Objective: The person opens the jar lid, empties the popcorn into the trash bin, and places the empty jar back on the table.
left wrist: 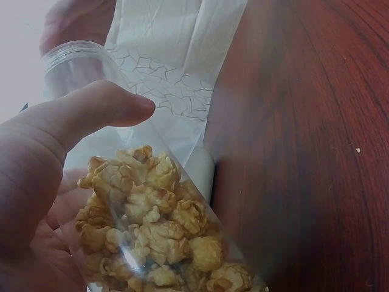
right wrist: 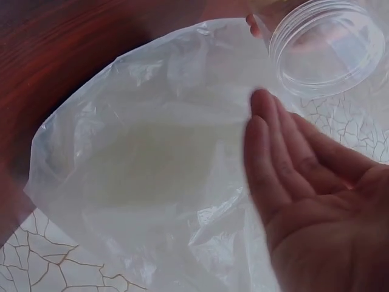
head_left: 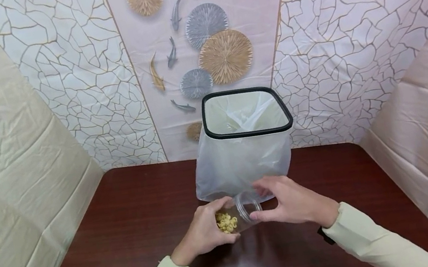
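Observation:
A clear plastic jar (head_left: 236, 225) with caramel popcorn (left wrist: 158, 225) in its lower part lies tilted on its side in my left hand (head_left: 204, 231). My left thumb and fingers wrap round the jar's body, as the left wrist view shows. The ridged, clear round end (right wrist: 328, 48) of the jar points to the right. Beside that end is my right hand (head_left: 287, 199), its thumb and fingers spread apart with nothing between them. In the right wrist view the fingers (right wrist: 267, 164) extend loosely below the jar's end.
Behind the hands stands a bin with a black square rim (head_left: 250, 134) and a white translucent bag (head_left: 240, 162) over it. A dark red-brown table (head_left: 138, 218) lies beneath. Patterned and cream cloth walls (head_left: 88, 79) enclose the back and sides. A small crumb (left wrist: 358, 150) lies on the table.

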Available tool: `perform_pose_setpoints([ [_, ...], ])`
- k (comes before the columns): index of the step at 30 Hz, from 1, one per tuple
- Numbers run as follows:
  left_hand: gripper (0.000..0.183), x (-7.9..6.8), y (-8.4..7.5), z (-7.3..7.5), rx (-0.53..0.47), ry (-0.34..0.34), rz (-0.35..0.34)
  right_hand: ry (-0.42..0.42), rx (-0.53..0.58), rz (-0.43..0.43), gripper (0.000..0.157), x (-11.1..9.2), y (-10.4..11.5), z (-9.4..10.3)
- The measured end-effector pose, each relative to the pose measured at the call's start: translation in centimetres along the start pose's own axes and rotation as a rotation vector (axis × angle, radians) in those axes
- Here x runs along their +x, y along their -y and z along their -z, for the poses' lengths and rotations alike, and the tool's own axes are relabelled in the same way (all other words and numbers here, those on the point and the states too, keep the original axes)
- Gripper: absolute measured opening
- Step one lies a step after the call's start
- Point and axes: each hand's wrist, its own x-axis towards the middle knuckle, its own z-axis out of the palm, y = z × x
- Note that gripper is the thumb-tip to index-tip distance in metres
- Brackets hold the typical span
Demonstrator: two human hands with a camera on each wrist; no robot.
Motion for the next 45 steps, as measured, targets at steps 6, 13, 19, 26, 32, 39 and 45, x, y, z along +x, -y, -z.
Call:
perform_pose_setpoints([
  [6,0.074,0.02,0.00,-0.02,-0.014,0.003,0.002,0.043,0.042,-0.088,0.047,0.32,0.09,-0.33],
  [13,0.076,0.04,-0.13,-0.04,-0.015,0.001,0.007,0.037,0.058,-0.068,0.047,0.43,-0.20,-0.81],
  [19,0.077,0.03,-0.03,-0.10,-0.009,0.003,0.003,0.038,0.060,0.031,0.053,0.21,-0.55,-0.62],
  [26,0.078,0.04,-0.02,-0.11,-0.011,0.017,-0.007,0.031,0.011,0.160,0.082,-0.22,-0.70,-0.08],
  [32,0.079,0.01,-0.14,-0.08,0.004,0.011,0.003,0.002,0.030,0.050,0.070,-0.34,-0.25,-0.22],
  [39,0.079,-0.01,-0.21,-0.21,0.004,0.014,0.005,0.042,0.060,-0.046,0.047,0.05,-0.13,-0.55],
  [45,0.079,0.03,-0.28,-0.30,0.012,0.016,0.010,0.044,0.065,-0.041,0.047,0.03,-0.17,-0.69],
])
